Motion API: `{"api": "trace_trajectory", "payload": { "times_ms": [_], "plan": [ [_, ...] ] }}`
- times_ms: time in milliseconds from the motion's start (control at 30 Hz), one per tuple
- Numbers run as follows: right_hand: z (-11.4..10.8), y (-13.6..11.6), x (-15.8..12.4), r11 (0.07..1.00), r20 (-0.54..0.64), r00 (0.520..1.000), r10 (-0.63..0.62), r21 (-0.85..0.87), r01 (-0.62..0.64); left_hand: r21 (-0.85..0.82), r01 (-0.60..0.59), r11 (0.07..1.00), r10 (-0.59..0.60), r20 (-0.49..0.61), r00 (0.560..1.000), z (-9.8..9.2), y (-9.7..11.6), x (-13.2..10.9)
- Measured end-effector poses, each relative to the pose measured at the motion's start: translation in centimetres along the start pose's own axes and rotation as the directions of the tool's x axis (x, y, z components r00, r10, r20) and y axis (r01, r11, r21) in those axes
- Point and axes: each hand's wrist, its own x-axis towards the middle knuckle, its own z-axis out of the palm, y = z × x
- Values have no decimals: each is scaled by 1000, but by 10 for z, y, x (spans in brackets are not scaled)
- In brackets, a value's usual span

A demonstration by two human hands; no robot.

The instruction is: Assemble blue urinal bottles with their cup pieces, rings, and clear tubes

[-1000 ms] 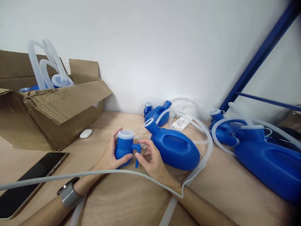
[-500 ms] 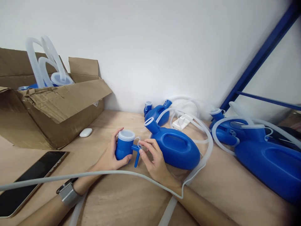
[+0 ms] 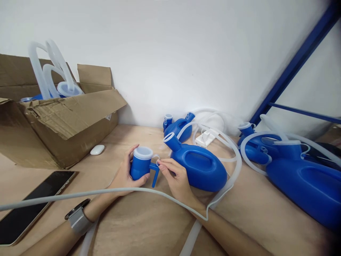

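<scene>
My left hand point(image 3: 125, 177) is wrapped round a blue plastic cup point(image 3: 140, 169), held upright above the table. It has a translucent white lid point(image 3: 143, 153) on top and a blue L-shaped handle point(image 3: 155, 176) on its right side. A thin clear strap point(image 3: 156, 156) arcs from the lid toward the handle. Thumb and forefinger of my right hand point(image 3: 177, 176) pinch the strap's looped end near the top of the handle. Just right of that hand lies a blue urinal bottle point(image 3: 201, 167) with a slanted, white-rimmed neck.
A cardboard box point(image 3: 80, 113) with white hoses stands left. A phone point(image 3: 34, 199) and white earbud case point(image 3: 97, 149) lie nearby. A grey cable point(image 3: 112, 190) crosses over both forearms. More blue bottles point(image 3: 303, 185), hoses and a white power strip point(image 3: 205, 138) are behind and right.
My right fingers have closed more tightly on the strap's loop and shifted slightly toward the handle's top. My left hand and the cup have hardly moved. The cable has risen a little.
</scene>
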Motion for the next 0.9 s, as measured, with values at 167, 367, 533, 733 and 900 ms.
{"api": "trace_trajectory", "payload": {
  "times_ms": [167, 367, 533, 733, 900],
  "plan": [
    [2, 0, 1, 997, 1, 1000, 25, 73, -25, 55, -12, 998, 13, -7, 1000, -1, -6, -2],
    [0, -3, 0, 991, 46, 997, 58, 120, -63, 94, 14, 995, -13, -11, 1000, -1, -7, -6],
    [1, -1, -1, 972, 77, 985, 154, 166, -164, 132, 2, 991, 6, -55, 998, 1, -9, -7],
    [2, 4, -3, 939, 133, 955, 264, 191, -286, 211, -64, 975, 89, -116, 989, 3, -19, -7],
    [1, 5, -5, 942, 143, 947, 289, 133, -307, 307, -163, 938, 214, -139, 967, 2, -23, -7]
  ]
}}
